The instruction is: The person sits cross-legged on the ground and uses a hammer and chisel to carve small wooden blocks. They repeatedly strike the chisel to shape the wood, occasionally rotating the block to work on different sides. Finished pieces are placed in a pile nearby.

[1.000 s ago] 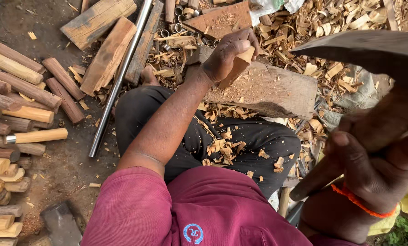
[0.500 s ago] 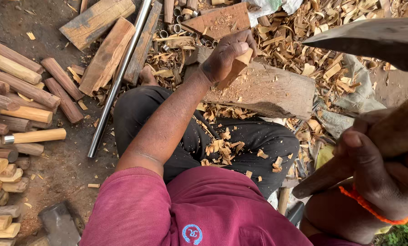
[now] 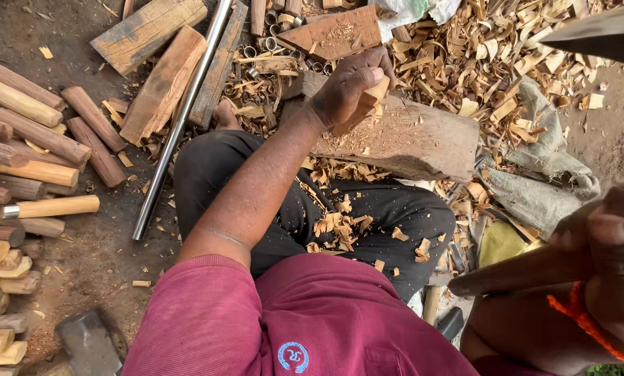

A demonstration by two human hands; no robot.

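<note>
On the chopping block (image 3: pixel 402 143), the left hand (image 3: pixel 346 90) closes around a pale wooden piece (image 3: pixel 376 92), standing it steady for cutting. Right of the block, the right hand (image 3: pixel 607 254) grips a raised tool's handle (image 3: pixel 514 271), blade (image 3: pixel 604 35) overhead.

Daylight is even and diffuse; shadows are soft and there is no glare. The wood shavings (image 3: pixel 507 63) beyond the left fingers are sharp. The right hand (image 3: pixel 604 264), close to the lens, is blurred, as is the dark blade (image 3: pixel 604 35) above it.
</note>
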